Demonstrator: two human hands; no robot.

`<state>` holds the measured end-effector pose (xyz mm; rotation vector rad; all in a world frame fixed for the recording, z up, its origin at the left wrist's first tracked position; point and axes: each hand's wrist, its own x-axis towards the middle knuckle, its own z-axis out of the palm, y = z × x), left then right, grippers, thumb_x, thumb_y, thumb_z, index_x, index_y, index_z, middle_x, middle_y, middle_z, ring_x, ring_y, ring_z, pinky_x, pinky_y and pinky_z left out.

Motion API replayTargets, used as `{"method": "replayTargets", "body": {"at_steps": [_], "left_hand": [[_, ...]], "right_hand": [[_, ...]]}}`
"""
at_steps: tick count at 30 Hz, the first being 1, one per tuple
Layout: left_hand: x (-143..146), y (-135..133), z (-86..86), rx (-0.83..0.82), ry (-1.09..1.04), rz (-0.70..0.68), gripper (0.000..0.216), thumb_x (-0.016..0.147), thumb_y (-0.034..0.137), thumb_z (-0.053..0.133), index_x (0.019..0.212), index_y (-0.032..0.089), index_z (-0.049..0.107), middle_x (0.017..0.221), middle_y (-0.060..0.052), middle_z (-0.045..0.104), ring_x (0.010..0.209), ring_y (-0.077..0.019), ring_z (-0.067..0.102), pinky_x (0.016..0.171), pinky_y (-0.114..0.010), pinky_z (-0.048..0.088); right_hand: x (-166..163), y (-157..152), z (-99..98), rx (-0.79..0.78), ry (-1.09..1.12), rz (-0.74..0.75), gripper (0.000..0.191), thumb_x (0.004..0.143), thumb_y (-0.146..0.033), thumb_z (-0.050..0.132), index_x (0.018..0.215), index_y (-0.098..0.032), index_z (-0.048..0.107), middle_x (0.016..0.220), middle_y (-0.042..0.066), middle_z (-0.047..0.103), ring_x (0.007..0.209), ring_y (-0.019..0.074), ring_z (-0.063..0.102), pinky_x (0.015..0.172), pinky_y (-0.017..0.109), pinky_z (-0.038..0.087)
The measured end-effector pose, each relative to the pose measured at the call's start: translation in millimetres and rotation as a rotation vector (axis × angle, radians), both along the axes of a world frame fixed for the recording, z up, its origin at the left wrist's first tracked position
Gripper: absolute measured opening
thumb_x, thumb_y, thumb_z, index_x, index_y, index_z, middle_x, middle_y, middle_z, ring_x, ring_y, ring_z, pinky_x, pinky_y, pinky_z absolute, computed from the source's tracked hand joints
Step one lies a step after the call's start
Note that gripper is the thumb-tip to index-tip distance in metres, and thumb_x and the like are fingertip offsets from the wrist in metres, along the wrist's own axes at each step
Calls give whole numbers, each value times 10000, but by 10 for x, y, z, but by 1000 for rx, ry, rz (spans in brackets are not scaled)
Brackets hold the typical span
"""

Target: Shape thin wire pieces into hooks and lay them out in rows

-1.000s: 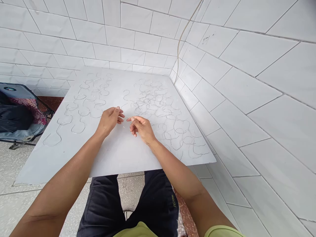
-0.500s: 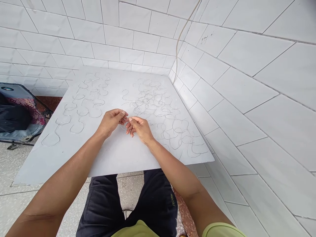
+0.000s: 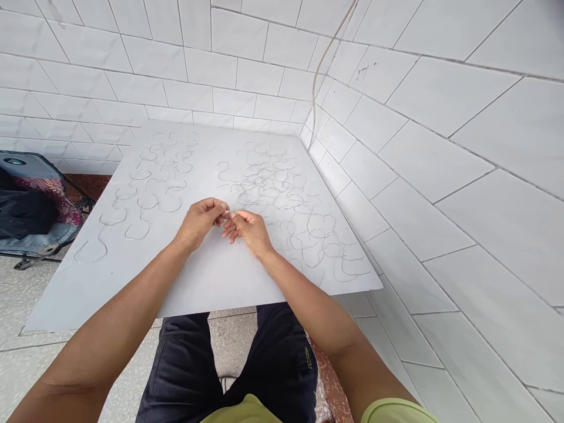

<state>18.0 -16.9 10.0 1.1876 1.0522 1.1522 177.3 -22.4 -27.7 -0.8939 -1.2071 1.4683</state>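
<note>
My left hand and my right hand meet above the middle of the white board, fingertips almost touching. Each is closed in a pinch between thumb and forefinger on a thin wire, of which only short bits show among the fingers. Just beyond my hands lies a single S-shaped wire. Curved wires are spread apart in rows on the left of the board. To the right, many bent wires lie tangled over one another.
The white board reaches to tiled walls behind and on the right. A cable hangs in the corner. On the left stands a folding chair with dark cloth on it. My legs are under the front edge.
My fingers have shifted slightly at the pinch, and the wire loop seen below them is now less visible. The wires on the board lie as before.
</note>
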Motion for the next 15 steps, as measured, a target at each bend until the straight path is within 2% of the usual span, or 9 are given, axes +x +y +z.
{"method": "replayTargets", "body": {"at_steps": [5, 7, 11, 15], "left_hand": [[102, -32, -45, -75, -182, 89, 245, 798, 401, 847, 865, 171, 797, 827, -40, 651, 684, -113, 521, 654, -278, 437], [139, -49, -53, -63, -201, 107, 241, 781, 391, 862, 879, 179, 802, 830, -35, 648, 684, -116, 519, 639, -279, 435], [207, -86, -73, -50, -226, 29, 268, 771, 372, 872, 962, 198, 803, 850, -35, 661, 729, -144, 554, 651, -301, 455], [236, -91, -101, -50, -160, 75, 270, 808, 427, 826, 952, 200, 799, 774, -24, 626, 692, -151, 527, 617, -309, 422]], "right_hand": [[-23, 0, -35, 39, 40, -43, 374, 904, -533, 720, 968, -166, 747, 844, 58, 712, 648, 167, 721, 496, 263, 566], [-25, 5, -49, 51, 32, -61, 372, 914, -535, 704, 958, -168, 746, 851, 60, 719, 653, 163, 720, 493, 256, 561], [-16, -7, -36, 67, 11, -101, 392, 931, -551, 671, 871, -167, 716, 864, 75, 731, 644, 156, 707, 478, 248, 541], [-10, -58, 20, 113, -95, -95, 424, 959, -575, 618, 821, -181, 691, 839, 70, 725, 641, 151, 687, 476, 242, 512]]}}
